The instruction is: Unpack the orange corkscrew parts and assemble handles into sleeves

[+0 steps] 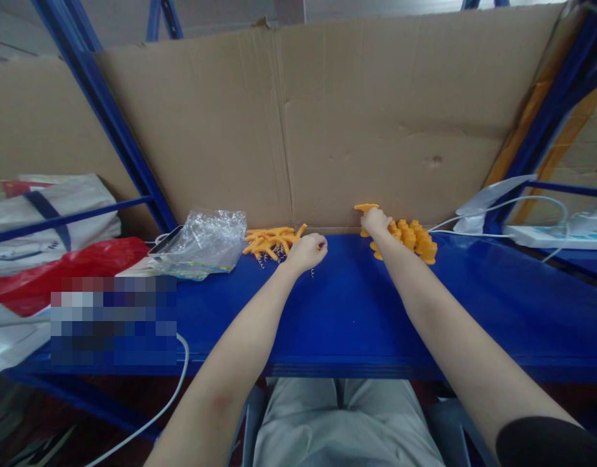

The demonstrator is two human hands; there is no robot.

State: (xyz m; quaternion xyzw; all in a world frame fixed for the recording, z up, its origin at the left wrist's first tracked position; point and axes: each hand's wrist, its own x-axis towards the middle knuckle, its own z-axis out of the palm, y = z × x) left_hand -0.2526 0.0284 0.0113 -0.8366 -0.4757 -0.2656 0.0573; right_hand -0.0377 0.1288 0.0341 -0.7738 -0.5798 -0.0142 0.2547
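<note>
On a blue shelf (356,311) two heaps of small orange plastic parts lie against a cardboard back wall. My left hand (306,251) is closed beside the left heap (271,241), with a small metal spring hanging below its fingers. Several more springs lie among that heap. My right hand (376,222) rests closed at the left end of the right heap (415,239) and grips an orange part (365,209) that sticks up above the knuckles.
A crumpled clear plastic bag (205,241) lies left of the parts. Red and white bags (50,259) fill the far left. A white power strip (551,237) with cables sits at the right. Blue rack posts (108,117) frame the cardboard wall (327,117).
</note>
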